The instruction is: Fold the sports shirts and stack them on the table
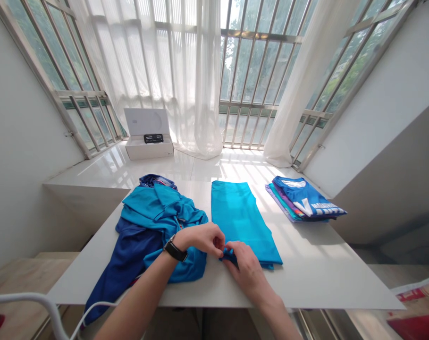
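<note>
A turquoise garment [237, 208], folded into a long rectangle, lies flat in the middle of the white table [306, 278]. My left hand [203, 237], with a dark watch on its wrist, is closed in a pinch at the garment's near left corner. Right beside it, my right hand [247, 265] has its thumb and fingers closed on the same corner, where the cloth bunches slightly. To the left is a loose heap of clothes: a crumpled teal-blue garment [161, 205] over a navy one [134, 252], whose end hangs past the table's front edge.
A stack of folded clothes, topped by a blue printed T-shirt [301, 191], sits at the right. On the white sill behind stands an open white box [148, 150] holding a black item [154, 138]. A white tube [46, 300] curves in at lower left. Barred windows and curtains [207, 94] surround the sill.
</note>
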{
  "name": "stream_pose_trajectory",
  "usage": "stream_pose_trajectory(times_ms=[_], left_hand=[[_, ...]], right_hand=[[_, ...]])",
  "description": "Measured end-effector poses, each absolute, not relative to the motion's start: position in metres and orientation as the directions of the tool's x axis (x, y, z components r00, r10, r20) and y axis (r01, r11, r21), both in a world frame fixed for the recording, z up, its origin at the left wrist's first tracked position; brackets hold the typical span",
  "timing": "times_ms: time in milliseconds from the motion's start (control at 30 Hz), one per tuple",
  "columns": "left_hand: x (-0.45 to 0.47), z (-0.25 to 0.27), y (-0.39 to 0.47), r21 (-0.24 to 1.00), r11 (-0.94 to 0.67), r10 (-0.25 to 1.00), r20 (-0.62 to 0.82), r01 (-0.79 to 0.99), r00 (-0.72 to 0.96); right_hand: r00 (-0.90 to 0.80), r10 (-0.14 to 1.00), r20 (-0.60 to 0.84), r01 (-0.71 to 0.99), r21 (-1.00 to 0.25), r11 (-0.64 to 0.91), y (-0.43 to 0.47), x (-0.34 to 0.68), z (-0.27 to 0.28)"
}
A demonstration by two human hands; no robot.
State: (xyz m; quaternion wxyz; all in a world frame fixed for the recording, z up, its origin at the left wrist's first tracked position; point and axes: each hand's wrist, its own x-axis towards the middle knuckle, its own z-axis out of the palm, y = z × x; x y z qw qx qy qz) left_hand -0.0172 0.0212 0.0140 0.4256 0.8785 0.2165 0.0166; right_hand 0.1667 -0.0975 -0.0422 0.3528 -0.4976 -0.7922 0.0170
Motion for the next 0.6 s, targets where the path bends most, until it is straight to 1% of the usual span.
stream_pose_trajectory(times_ms=[100, 200, 333, 433, 500, 567, 600], left_hand=[[-0.017, 0.011, 0.022, 0.748, -0.549, 0.389, -0.167, 0.374, 0.906], [-0.016, 0.008, 0.022, 0.752, -0.554, 0.377, -0.154, 0.356, 0.913], [-0.016, 0.011, 0.021, 0.757, -0.562, 0.364, -0.137, 0.335, 0.921], [-0.015, 0.015, 0.019, 0.753, -0.572, 0.355, -0.130, 0.325, 0.926], [-0.014, 0.016, 0.018, 0.743, -0.584, 0.355, -0.129, 0.327, 0.926], [-0.015, 0.016, 0.018, 0.728, -0.592, 0.366, -0.139, 0.346, 0.920], [-0.016, 0.015, 0.019, 0.719, -0.593, 0.376, -0.151, 0.363, 0.914]], right_hand=[[-0.312, 0.833, 0.457, 0.785, -0.370, 0.497, -0.096, 0.171, -0.043], [-0.305, 0.852, 0.425, 0.818, -0.342, 0.463, -0.093, 0.170, -0.045], [-0.224, 0.891, 0.394, 0.843, -0.380, 0.380, -0.089, 0.165, -0.045], [-0.130, 0.935, 0.331, 0.854, -0.441, 0.275, -0.085, 0.158, -0.043], [-0.076, 0.953, 0.292, 0.866, -0.454, 0.208, -0.083, 0.153, -0.041], [-0.063, 0.962, 0.266, 0.875, -0.449, 0.182, -0.083, 0.152, -0.039], [-0.084, 0.962, 0.258, 0.874, -0.445, 0.196, -0.083, 0.153, -0.037]])
